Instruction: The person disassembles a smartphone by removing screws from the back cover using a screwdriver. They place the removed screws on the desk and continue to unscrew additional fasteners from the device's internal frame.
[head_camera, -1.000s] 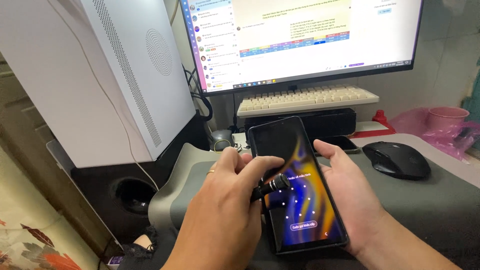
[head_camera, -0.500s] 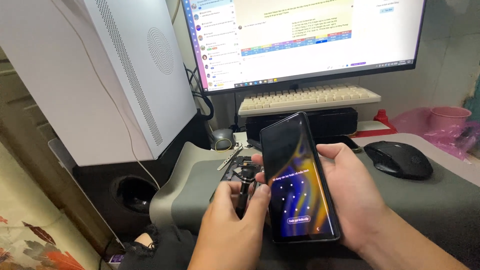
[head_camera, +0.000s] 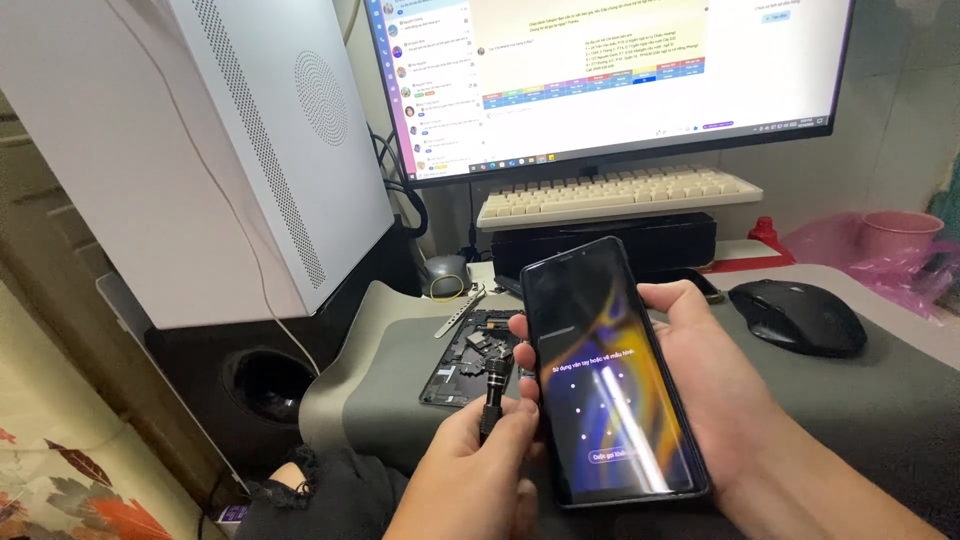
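My right hand (head_camera: 715, 395) holds a dark smartphone (head_camera: 608, 370) upright, its lit screen showing a lock pattern of dots on a blue and orange background. My left hand (head_camera: 470, 480) sits low beside the phone's left edge, fingers closed on a small black screwdriver (head_camera: 493, 395) that points upward. Behind the screwdriver, an opened phone body (head_camera: 462, 362) with exposed parts lies on the grey mat (head_camera: 390, 380).
A white computer case (head_camera: 200, 150) stands at left on a black speaker (head_camera: 250, 385). A lit monitor (head_camera: 620, 80), a beige keyboard (head_camera: 615, 195) on a black box, a black mouse (head_camera: 798, 315), metal tweezers (head_camera: 458, 310) and a pink cup (head_camera: 893, 232) surround the mat.
My left hand has dropped from the phone's screen to its lower left side, exposing the screwdriver and the opened phone on the mat. The held phone is tilted more upright.
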